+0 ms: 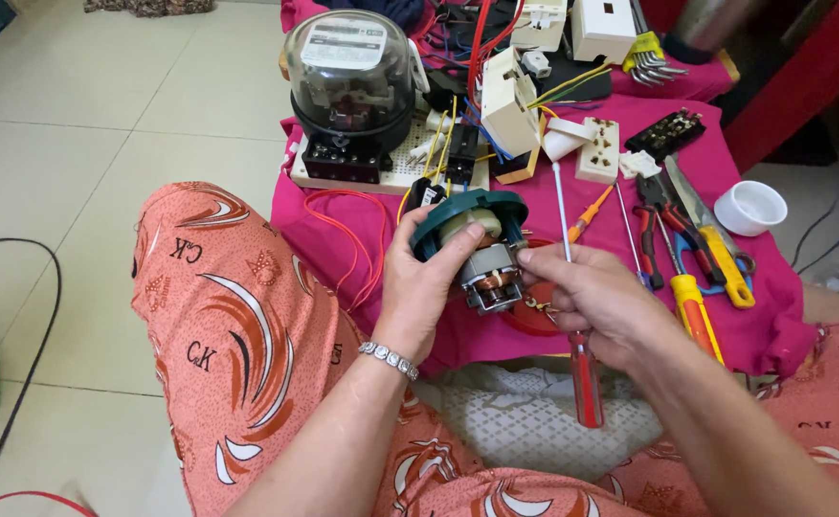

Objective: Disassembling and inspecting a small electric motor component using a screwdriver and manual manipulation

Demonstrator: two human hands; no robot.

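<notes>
Left hand (429, 282) gripping small motor (477, 244) with teal housing, above pink cloth (773, 325). Right hand (596, 297) pinching red-handled screwdriver (572, 287), fingertips touching motor's copper windings. Pliers (663, 225) lying nearby.

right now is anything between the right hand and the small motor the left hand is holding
Nothing visible. The left hand grips the motor by its teal housing, and the right hand, holding a red-handled screwdriver, has its fingertips right at the motor's metal core.

Silver bracelet (389, 360) on left wrist; orange swirl-patterned trousers (237, 325).
</notes>
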